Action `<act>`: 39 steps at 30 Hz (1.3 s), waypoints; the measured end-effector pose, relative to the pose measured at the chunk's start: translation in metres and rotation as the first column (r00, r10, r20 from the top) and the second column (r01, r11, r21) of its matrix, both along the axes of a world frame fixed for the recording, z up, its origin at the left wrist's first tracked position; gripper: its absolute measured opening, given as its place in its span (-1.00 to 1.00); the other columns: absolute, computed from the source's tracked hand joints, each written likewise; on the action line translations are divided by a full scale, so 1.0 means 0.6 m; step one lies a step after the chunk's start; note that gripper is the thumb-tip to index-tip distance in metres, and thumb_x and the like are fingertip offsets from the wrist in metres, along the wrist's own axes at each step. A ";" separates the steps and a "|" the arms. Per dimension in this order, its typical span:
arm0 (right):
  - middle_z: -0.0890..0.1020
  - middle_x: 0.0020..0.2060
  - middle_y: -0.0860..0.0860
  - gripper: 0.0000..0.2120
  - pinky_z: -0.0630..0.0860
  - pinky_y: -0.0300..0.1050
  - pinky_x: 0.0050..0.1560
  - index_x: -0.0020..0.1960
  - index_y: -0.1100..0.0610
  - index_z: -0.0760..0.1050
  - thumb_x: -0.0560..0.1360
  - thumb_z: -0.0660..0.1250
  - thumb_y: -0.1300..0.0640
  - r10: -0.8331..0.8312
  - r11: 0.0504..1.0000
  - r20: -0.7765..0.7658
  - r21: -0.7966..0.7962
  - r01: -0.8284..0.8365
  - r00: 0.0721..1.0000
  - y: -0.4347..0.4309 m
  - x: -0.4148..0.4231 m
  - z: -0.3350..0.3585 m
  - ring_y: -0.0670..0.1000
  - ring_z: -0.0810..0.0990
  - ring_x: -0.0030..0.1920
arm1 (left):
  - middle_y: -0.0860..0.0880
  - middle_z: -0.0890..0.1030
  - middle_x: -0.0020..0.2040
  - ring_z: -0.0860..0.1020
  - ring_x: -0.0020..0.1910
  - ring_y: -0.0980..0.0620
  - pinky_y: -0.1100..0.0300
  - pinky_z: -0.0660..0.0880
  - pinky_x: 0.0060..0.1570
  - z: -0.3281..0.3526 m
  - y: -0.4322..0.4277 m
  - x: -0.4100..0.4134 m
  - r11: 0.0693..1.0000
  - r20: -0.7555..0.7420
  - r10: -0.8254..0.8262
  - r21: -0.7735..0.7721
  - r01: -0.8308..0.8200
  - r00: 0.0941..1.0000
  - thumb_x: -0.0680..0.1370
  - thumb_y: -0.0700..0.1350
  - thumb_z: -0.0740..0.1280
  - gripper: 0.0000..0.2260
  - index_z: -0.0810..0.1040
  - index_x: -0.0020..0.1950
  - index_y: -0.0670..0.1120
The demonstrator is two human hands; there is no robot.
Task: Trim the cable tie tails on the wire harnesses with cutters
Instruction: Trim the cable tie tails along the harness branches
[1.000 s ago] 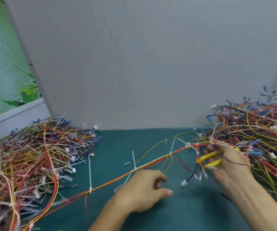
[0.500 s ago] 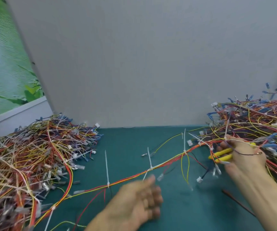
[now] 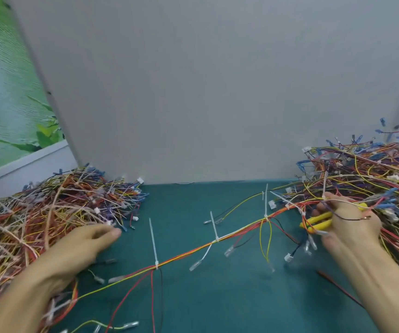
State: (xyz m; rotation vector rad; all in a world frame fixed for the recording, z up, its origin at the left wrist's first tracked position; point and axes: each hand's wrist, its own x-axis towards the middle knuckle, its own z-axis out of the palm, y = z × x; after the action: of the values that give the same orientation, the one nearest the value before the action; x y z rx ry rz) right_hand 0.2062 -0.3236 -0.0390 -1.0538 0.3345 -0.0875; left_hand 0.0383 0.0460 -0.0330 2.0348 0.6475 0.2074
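One wire harness [image 3: 237, 234] of red, orange and yellow wires stretches diagonally across the green mat, from the right pile toward the lower left. White cable tie tails stand up from it: one tail [image 3: 152, 241], a second tail [image 3: 214, 225] and a third tail [image 3: 265, 203]. My right hand [image 3: 354, 229] is closed around the yellow-handled cutters [image 3: 318, 221] at the harness's right end, with loose wires draped over its fingers. My left hand [image 3: 83, 246] lies palm down at the edge of the left pile, holding nothing.
A big heap of harnesses [image 3: 37, 224] fills the left side and another heap [image 3: 374, 179] fills the right. A grey partition [image 3: 205, 92] stands close behind the green mat [image 3: 217, 296]. Loose terminals and a red wire [image 3: 338, 287] lie on the mat.
My left hand has left the middle of the mat and swept left to the left pile's edge. The harness has slid leftward, and my right hand with the cutters has shifted slightly right.
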 end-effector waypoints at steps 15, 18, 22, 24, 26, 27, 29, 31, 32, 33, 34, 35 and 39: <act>0.41 -0.70 -0.04 -0.61 0.43 -0.18 -0.62 -0.36 0.15 0.32 0.64 0.13 0.18 0.047 0.999 0.063 -0.001 -0.047 0.997 -0.006 -0.014 0.026 -0.03 0.46 -0.65 | 0.00 0.66 -0.20 0.58 -0.31 0.07 0.11 0.49 -0.29 -0.029 -0.187 -0.018 0.942 -0.152 -0.242 0.202 0.269 0.958 0.59 -0.01 0.27 -0.78 0.62 -0.11 -0.10; 0.51 -0.43 0.05 -0.76 0.51 -0.04 -0.28 -0.24 0.12 0.35 0.60 0.22 0.24 0.036 0.990 0.063 0.136 -0.044 0.997 0.005 -0.017 0.030 -0.02 0.54 -0.41 | -0.29 0.62 0.05 0.65 -0.23 -0.17 0.03 0.57 -0.31 -0.039 -0.246 0.006 0.609 -0.094 -0.205 -0.791 0.052 0.974 0.58 -0.22 0.29 -0.86 0.51 0.04 -0.29; 0.49 -0.29 0.06 -0.82 0.57 -0.25 -0.35 -0.19 0.15 0.42 0.59 0.23 0.28 0.081 0.973 0.122 0.204 -0.105 0.989 0.016 -0.029 0.052 -0.06 0.55 -0.30 | -0.35 0.47 0.26 0.51 0.19 -0.30 -0.12 0.47 0.05 -0.052 -0.272 0.047 0.101 -0.047 0.076 -0.993 -0.055 0.996 0.57 -0.21 0.26 -0.78 0.39 0.12 -0.34; 0.52 -0.27 0.05 -0.84 0.59 -0.27 -0.32 -0.16 0.16 0.44 0.60 0.20 0.27 0.132 0.961 0.159 0.223 -0.166 0.978 0.011 -0.036 0.070 -0.07 0.57 -0.30 | -0.23 0.52 0.23 0.45 0.29 -0.22 -0.10 0.40 0.19 -0.050 -0.272 0.062 0.030 0.017 0.266 -0.999 0.009 0.964 0.60 -0.16 0.23 -0.81 0.45 0.09 -0.29; 0.54 -0.27 0.06 -0.84 0.63 -0.24 -0.25 -0.15 0.17 0.46 0.59 0.20 0.26 0.151 0.952 0.187 0.237 -0.194 0.971 0.001 -0.041 0.085 -0.04 0.58 -0.28 | -0.11 0.61 0.09 0.48 0.27 -0.12 -0.07 0.40 0.22 -0.043 -0.264 0.070 0.053 0.109 0.408 -0.994 0.095 0.907 0.63 -0.12 0.19 -0.81 0.51 -0.01 -0.22; 0.56 -0.27 0.06 -0.84 0.64 -0.21 -0.21 -0.14 0.18 0.47 0.59 0.20 0.25 0.164 0.946 0.194 0.248 -0.210 0.967 -0.004 -0.043 0.092 -0.03 0.59 -0.26 | -0.06 0.64 0.03 0.52 0.22 -0.08 -0.04 0.43 0.16 -0.037 -0.257 0.072 0.095 0.172 0.455 -0.985 0.144 0.874 0.63 -0.11 0.18 -0.81 0.52 -0.02 -0.18; 0.59 -0.33 0.06 -0.83 0.63 -0.17 -0.14 -0.15 0.18 0.49 0.59 0.19 0.24 0.219 0.927 0.165 0.272 -0.258 0.962 -0.009 -0.043 0.098 -0.03 0.63 -0.28 | 0.04 0.67 -0.08 0.58 0.06 0.01 0.04 0.46 -0.01 -0.021 -0.242 0.075 0.214 0.300 0.514 -0.952 0.219 0.804 0.63 -0.11 0.16 -0.82 0.53 -0.05 -0.09; 0.57 -0.42 0.06 -0.79 0.56 -0.12 -0.13 -0.21 0.19 0.45 0.58 0.17 0.29 0.290 0.904 0.071 0.307 -0.298 0.954 -0.001 -0.039 0.084 -0.05 0.61 -0.37 | 0.04 0.65 -0.10 0.59 -0.06 0.04 0.09 0.47 -0.09 -0.002 -0.224 0.076 0.360 0.410 0.536 -0.902 0.239 0.738 0.64 -0.12 0.14 -0.82 0.52 -0.06 -0.05; 0.54 -0.43 0.07 -0.77 0.53 -0.08 -0.11 -0.24 0.20 0.42 0.57 0.15 0.32 0.327 0.891 0.015 0.328 -0.313 0.945 0.010 -0.039 0.067 -0.05 0.58 -0.39 | 0.04 0.63 -0.09 0.60 -0.09 0.04 0.11 0.48 -0.10 0.009 -0.215 0.076 0.434 0.461 0.535 -0.869 0.238 0.708 0.64 -0.13 0.13 -0.81 0.51 -0.06 -0.03; 0.51 -0.46 0.08 -0.75 0.50 -0.03 -0.05 -0.26 0.21 0.39 0.57 0.12 0.35 0.368 0.879 -0.038 0.339 -0.334 0.929 0.024 -0.041 0.045 -0.05 0.56 -0.42 | 0.04 0.62 -0.09 0.60 -0.11 0.04 0.12 0.49 -0.10 0.018 -0.208 0.075 0.495 0.503 0.531 -0.837 0.232 0.682 0.65 -0.14 0.13 -0.81 0.51 -0.07 -0.03; 0.50 -0.48 0.08 -0.75 0.48 0.04 0.04 -0.27 0.21 0.38 0.57 0.11 0.36 0.407 0.872 -0.088 0.336 -0.357 0.909 0.040 -0.043 0.019 -0.04 0.54 -0.45 | 0.05 0.63 -0.10 0.60 -0.12 0.04 0.12 0.49 -0.10 0.025 -0.201 0.074 0.543 0.532 0.525 -0.810 0.220 0.664 0.65 -0.14 0.13 -0.80 0.51 -0.08 -0.02; 0.48 -0.46 0.09 -0.75 0.46 0.08 0.12 -0.26 0.21 0.37 0.57 0.11 0.36 0.436 0.867 -0.132 0.327 -0.376 0.890 0.056 -0.046 -0.007 -0.03 0.52 -0.44 | 0.05 0.63 -0.11 0.60 -0.13 0.03 0.12 0.49 -0.10 0.031 -0.196 0.073 0.581 0.552 0.515 -0.787 0.207 0.656 0.65 -0.14 0.13 -0.79 0.52 -0.08 -0.01; 0.46 -0.31 0.11 -0.80 0.49 0.00 -0.17 -0.21 0.20 0.40 0.56 0.15 0.37 0.414 0.890 -0.244 0.312 -0.333 0.877 0.087 -0.050 -0.053 0.03 0.48 -0.32 | 0.04 0.63 -0.12 0.59 -0.15 0.02 0.09 0.48 -0.09 0.033 -0.184 0.074 0.699 0.577 0.462 -0.704 0.123 0.674 0.66 -0.13 0.11 -0.77 0.53 -0.08 0.00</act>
State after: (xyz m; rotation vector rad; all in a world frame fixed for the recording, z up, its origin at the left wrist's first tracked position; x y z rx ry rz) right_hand 0.1761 -0.2713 -0.0711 -0.8499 0.4003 0.4682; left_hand 0.0825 -0.0645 -0.0129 0.9776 0.3228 0.7404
